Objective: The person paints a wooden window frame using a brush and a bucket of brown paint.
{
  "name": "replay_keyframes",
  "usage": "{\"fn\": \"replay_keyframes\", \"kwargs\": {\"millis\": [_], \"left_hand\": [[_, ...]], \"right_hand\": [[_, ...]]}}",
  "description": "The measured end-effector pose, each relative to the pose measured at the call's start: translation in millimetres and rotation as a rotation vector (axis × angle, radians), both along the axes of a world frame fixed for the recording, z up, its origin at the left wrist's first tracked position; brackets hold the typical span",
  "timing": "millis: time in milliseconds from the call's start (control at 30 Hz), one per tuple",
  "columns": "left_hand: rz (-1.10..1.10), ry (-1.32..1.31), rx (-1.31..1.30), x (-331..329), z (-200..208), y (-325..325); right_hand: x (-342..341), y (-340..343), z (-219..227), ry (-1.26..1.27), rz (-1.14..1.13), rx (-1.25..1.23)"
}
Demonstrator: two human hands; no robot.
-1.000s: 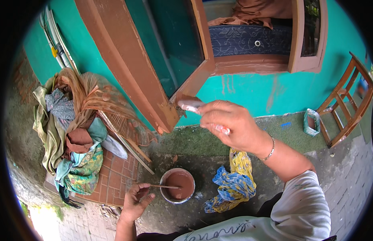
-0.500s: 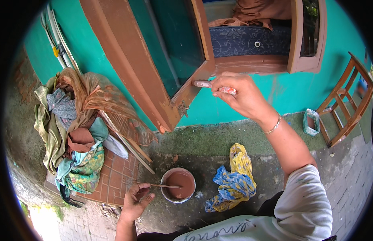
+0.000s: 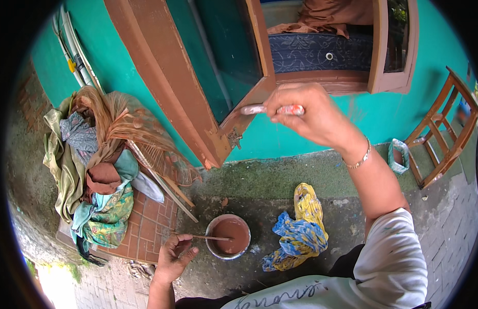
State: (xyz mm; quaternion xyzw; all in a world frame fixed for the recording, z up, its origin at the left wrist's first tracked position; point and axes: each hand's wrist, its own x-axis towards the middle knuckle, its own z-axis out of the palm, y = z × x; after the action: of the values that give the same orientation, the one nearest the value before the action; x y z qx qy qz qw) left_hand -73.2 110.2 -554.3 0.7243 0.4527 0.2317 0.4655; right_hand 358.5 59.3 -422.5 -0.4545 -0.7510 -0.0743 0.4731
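In my right hand (image 3: 308,113) is a paint-smeared paintbrush (image 3: 253,109), my fingers closed round its handle. Its far end meets the bottom rail of the open brown window sash (image 3: 258,95), near a metal latch (image 3: 234,138). My left hand (image 3: 172,260) is low and to the left, pinching the end of a thin wooden stick (image 3: 210,238). The stick reaches over the rim into a round white bucket (image 3: 210,247) on the ground. Reddish-brown paint (image 3: 231,229) fills much of the bucket.
A heap of cloths (image 3: 97,190) lies on brick tiles at left, beside wooden strips (image 3: 162,180). A yellow and blue cloth (image 3: 301,232) lies right of the bucket. Along the turquoise wall (image 3: 301,134) stand a small paint-stained container (image 3: 398,156) and a wooden chair (image 3: 445,129).
My right hand and the paintbrush have shifted slightly along the sash's bottom rail, the brush end going left and a little down. My left hand and the stick look still.
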Motion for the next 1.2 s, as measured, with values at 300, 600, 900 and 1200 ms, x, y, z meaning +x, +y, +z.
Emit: {"fn": "replay_keyframes", "kwargs": {"millis": [300,600,900,1200], "left_hand": [[-0.004,-0.015,-0.013,-7,-4,3],[-0.005,0.004,-0.026,-3,-1,-1],[-0.009,0.003,-0.038,2,1,-1],[0.016,0.034,-0.022,-4,-2,-2]], "right_hand": [[0,-10,-7,0.149,0.035,0.008],[-3,-6,-7,0.165,0.086,-0.04],[75,36,-33,0.465,-0.171,-0.017],[10,-19,-28,0.494,0.234,-0.122]]}}
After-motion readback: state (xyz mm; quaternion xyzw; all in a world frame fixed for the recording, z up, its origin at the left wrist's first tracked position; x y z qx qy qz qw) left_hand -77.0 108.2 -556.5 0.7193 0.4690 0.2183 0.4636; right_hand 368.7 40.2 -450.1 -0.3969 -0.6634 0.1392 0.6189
